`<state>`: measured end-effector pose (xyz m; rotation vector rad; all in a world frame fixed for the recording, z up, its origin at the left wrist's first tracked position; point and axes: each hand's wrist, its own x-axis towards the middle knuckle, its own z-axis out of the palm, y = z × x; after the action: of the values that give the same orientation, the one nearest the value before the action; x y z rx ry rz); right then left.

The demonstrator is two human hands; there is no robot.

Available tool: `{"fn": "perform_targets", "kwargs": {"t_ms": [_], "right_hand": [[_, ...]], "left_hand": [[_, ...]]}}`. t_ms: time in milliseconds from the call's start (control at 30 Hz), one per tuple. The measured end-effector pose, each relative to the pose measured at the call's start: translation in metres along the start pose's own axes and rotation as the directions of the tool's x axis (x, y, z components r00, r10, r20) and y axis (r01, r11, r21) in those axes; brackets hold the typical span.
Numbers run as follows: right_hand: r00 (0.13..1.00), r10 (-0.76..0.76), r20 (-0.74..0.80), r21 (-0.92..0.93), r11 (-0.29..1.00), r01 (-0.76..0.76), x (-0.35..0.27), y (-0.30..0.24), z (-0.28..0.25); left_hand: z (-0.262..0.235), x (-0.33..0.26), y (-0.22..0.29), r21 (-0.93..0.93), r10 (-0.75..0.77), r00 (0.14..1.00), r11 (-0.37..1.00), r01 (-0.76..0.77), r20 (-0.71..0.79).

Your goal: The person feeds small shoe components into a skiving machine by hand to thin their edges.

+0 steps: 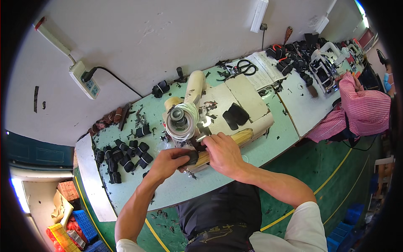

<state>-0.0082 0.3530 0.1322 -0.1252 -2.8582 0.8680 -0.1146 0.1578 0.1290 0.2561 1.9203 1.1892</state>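
Observation:
A cream-coloured bench machine [252,101] with a metal cylinder and a coil of white cord [182,133] at its head stands in front of me. At its near edge, my left hand [168,164] is closed with thumb and fingers around a stack of small black pieces [192,158]. Just to the right, my right hand [224,154] is pinched closed over the wooden strip [243,136] along the machine's front. A shiny metal piece [201,137] shows at its fingertips; whether it is held or part of the machine I cannot tell. Two black stacks [236,116] lie on the machine's top.
Several tied black bundles [128,161] lie on the green table at left, brown bundles [110,117] behind them. Black-handled scissors [245,68] rest by papers [264,69] at the back. To the right, a person in a pink checked garment [363,107] sits near another machine [325,69].

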Motion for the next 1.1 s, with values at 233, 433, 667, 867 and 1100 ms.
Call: {"fn": "perform_targets", "kwargs": {"t_ms": [233, 433, 667, 867, 1100], "right_hand": [[1.0, 0.011, 0.013, 0.123, 0.992, -0.013, -0.008, 0.019, -0.004], [0.999, -0.005, -0.043, 0.082, 0.997, 0.009, 0.002, 0.002, 0.003], [1.0, 0.02, -0.001, 0.169, 0.985, -0.02, -0.005, 0.013, -0.006], [0.998, 0.007, -0.059, 0.109, 0.994, 0.0, 0.001, 0.0, 0.0], [0.999, 0.002, -0.032, 0.178, 0.984, 0.004, -0.005, 0.016, -0.001]], "left_hand": [[-0.003, -0.001, 0.013, 0.195, -0.147, 0.98, 0.966, 0.171, -0.131], [0.007, 0.005, -0.004, 0.035, 0.033, 0.997, 0.999, -0.03, -0.063], [0.001, 0.001, 0.014, 0.102, -0.062, 0.987, 0.992, 0.078, -0.15], [0.007, 0.004, 0.003, -0.043, 0.051, 0.994, 0.998, -0.055, -0.093], [0.009, -0.002, 0.017, 0.135, -0.002, 0.983, 0.991, 0.027, -0.182]]}}
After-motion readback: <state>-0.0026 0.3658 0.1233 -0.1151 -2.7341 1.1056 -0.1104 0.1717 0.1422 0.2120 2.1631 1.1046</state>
